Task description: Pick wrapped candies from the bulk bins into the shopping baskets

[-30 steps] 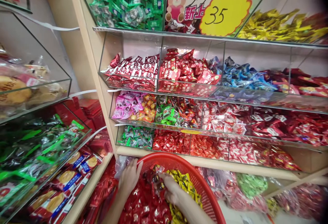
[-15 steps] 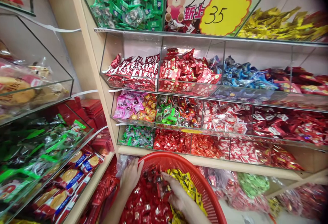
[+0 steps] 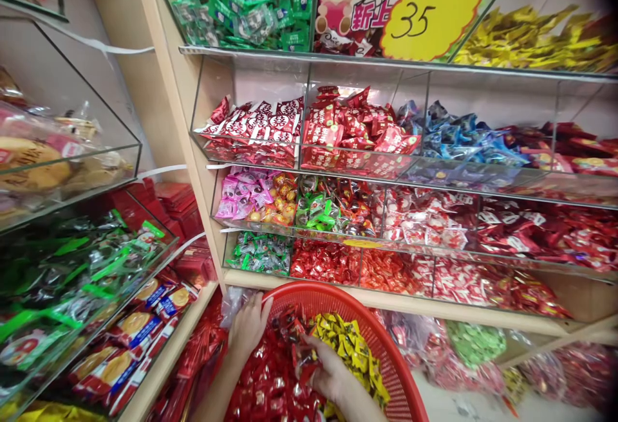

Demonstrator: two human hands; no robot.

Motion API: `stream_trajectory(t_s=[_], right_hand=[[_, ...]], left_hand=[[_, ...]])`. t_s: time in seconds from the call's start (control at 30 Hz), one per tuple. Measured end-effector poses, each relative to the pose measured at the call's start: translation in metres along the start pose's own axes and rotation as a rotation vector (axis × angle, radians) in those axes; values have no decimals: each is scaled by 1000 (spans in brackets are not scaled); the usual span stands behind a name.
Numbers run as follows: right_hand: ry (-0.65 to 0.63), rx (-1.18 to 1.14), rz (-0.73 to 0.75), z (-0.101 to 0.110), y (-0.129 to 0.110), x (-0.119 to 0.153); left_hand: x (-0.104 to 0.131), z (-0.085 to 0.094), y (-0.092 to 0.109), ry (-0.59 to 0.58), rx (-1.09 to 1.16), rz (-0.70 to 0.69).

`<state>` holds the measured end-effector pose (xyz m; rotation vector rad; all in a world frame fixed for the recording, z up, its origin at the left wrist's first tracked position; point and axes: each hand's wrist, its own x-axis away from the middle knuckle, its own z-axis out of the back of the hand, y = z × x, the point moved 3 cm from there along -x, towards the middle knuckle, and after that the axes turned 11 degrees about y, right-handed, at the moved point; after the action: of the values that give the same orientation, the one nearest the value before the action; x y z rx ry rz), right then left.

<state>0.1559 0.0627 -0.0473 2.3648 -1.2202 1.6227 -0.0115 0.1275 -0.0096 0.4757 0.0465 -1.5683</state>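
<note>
A red plastic basket [image 3: 403,370] full of wrapped candies is in front of me. My left hand [image 3: 248,327] grips its rim at the far left, thumb on the inside, other fingertips partly hidden. Inside the basket, my right hand [image 3: 324,365] curls around a few dark red wrapped candies [image 3: 305,351]. Red shiny candies [image 3: 265,377] fill the left and middle of the basket. Yellow-wrapped candies [image 3: 360,351] lie to the right of my right hand.
Wooden shelves with clear bins stand behind the basket, holding red candies [image 3: 323,261] and green packets [image 3: 258,251]. A yellow price tag [image 3: 432,18] hangs above. Bagged biscuits [image 3: 132,332] fill shelves at left. Plastic bags of candy [image 3: 476,345] lie under the bottom shelf.
My right hand has gone from pointing fingers over the candies to closing around a few of them. My left hand stays at the rim. The view has shifted slightly.
</note>
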Motion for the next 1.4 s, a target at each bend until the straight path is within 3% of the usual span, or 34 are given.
stream_trajectory(t_s=[0.27, 0.43, 0.57, 0.8, 1.03, 1.13, 1.3, 1.4], right_hand=[[7, -209, -37, -8, -9, 14], [-99, -287, -98, -5, -11, 16], [-151, -242, -96, -5, -14, 21], [-108, -96, -58, -5, -16, 29], [-154, -56, -21, -1, -22, 29], [-88, 8, 53, 1, -32, 26], [92, 258, 327, 7, -69, 30], [60, 282, 281, 8, -84, 37]], left_hand=[[0, -3, -2, -8, -7, 7], [0, -1, 0, -20, -7, 12], [0, 0, 0, -22, -13, 11], [0, -2, -1, -21, -13, 14], [-1, -5, -2, -11, -11, 9], [0, -3, -2, -12, -9, 4], [0, 1, 0, -31, -14, 13], [0, 1, 1, -35, -14, 22]])
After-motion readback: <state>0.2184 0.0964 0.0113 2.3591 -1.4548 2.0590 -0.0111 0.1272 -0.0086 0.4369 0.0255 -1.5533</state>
